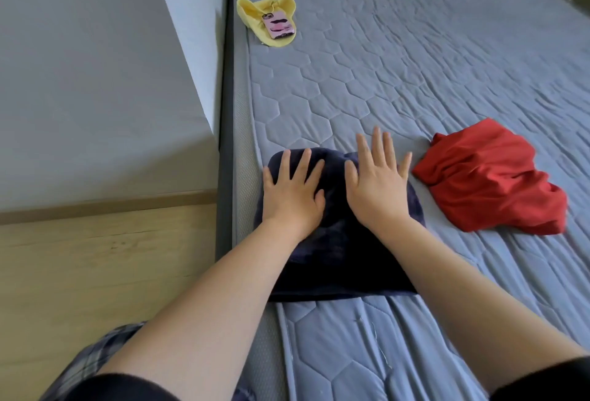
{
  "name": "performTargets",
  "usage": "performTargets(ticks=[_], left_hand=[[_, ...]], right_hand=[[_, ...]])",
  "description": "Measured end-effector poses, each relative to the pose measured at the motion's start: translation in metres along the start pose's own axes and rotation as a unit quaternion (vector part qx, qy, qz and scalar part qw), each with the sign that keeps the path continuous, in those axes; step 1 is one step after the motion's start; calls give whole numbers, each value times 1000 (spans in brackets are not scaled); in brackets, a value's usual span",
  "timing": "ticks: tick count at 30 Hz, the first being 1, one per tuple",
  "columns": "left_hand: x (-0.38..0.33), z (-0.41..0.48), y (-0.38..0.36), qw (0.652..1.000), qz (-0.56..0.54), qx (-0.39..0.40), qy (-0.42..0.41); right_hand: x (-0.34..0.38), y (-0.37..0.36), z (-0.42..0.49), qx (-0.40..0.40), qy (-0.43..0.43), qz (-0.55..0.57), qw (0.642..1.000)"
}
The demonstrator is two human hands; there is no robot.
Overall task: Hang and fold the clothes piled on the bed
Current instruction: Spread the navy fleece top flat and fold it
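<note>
**q:** Starting at the left: what's that yellow cloth (255,9) up by the edge of the bed (415,65), with a phone (279,25) on it?

**a:** Looks like a small yellow garment lying bunched, with a phone in a pink case resting on top. My guess is it's parked there to keep it out of the work area, well apart from the hands. Can't tell if it's folded.

**q:** And the hands?

**a:** The left hand (292,190) lies flat on the navy piece (335,257), fingers straight and spread, gripping nothing. That piece sits at the near left edge of the bed and is already a compact rectangle. I read this as pressing the fold down so it holds its shape — plush fabric like that probably springs back. The right hand (375,183) does the same on the right half, palm down and fingers splayed, with the tips reaching past the far edge of the cloth.

**q:** So nothing's being grabbed?

**a:** Nope, both palms just press.

**q:** And the red thing?

**a:** The red garment (488,183) lies crumpled just right of the navy one, near it but not touching as far as I can see — probably next in line. There's no hanger in view, so folding seems likelier.
</note>
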State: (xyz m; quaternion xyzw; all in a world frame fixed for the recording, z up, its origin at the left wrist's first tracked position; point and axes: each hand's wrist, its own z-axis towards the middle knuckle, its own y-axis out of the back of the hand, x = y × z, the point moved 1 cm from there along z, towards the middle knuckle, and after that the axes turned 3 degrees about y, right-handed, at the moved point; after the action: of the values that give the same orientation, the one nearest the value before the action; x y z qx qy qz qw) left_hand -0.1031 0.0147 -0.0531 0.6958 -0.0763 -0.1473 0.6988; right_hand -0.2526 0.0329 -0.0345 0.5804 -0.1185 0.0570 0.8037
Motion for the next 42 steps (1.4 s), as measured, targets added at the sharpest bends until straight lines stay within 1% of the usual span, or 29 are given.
performTargets(ticks=[1,2,4,5,8,11,13,16,19,21,23,24,27,28,29,32,35,36,37,39,41,42], left_hand=[[1,1,-2,1000,3,0,5],[1,1,-4,1000,4,-5,7],[-2,-3,-5,1000,-5,-14,10],[-5,-4,-5,1000,-9,-15,11],[-6,-4,0,1000,-17,1,22],[-14,1,14,999,-19,21,20],[-30,4,24,998,-32,45,8],[-47,-9,23,997,-12,65,-30],[-38,-21,13,998,11,59,-28],[-32,-23,8,998,17,50,-26],[-29,-22,4,998,17,48,-30],[-27,-22,2,998,15,50,-32],[-22,-21,-4,998,17,57,-36],[-21,-21,-5,997,19,60,-36],[-20,-22,-7,997,22,61,-36],[-16,-22,-7,997,17,71,-39],[-5,-22,-1,996,-17,83,-39],[0,-22,1,995,-38,90,-33],[4,-21,4,993,-63,98,-21],[9,-17,14,983,-135,125,25],[13,-14,29,958,-230,148,90],[16,-14,38,944,-270,151,118]], right_hand=[[2,0,-6,-9,13,1,1000],[1,-5,-14,17,10,-3,1000],[-12,-17,-29,110,-59,-6,992],[-21,-22,-31,128,-104,4,986],[-34,-27,-26,123,-206,34,970],[-37,-30,-22,121,-261,51,956],[-42,-30,-18,149,-296,80,940],[-52,-29,-10,192,-333,161,909],[-62,-26,-7,220,-340,235,883],[-69,-18,-6,260,-336,269,864],[-76,-10,-8,295,-334,319,837],[-78,-7,-11,310,-341,351,815],[-82,-5,-24,362,-365,462,723],[-82,-5,-29,372,-364,487,701],[-83,-6,-32,374,-363,499,692],[-78,-6,-37,340,-381,512,691],[-62,-1,-39,316,-396,544,669],[-56,2,-38,306,-396,551,667],[-49,7,-36,294,-393,554,673],[-34,19,-28,266,-377,543,702],[-12,33,-18,238,-367,506,743],[0,41,-13,224,-367,491,758]])
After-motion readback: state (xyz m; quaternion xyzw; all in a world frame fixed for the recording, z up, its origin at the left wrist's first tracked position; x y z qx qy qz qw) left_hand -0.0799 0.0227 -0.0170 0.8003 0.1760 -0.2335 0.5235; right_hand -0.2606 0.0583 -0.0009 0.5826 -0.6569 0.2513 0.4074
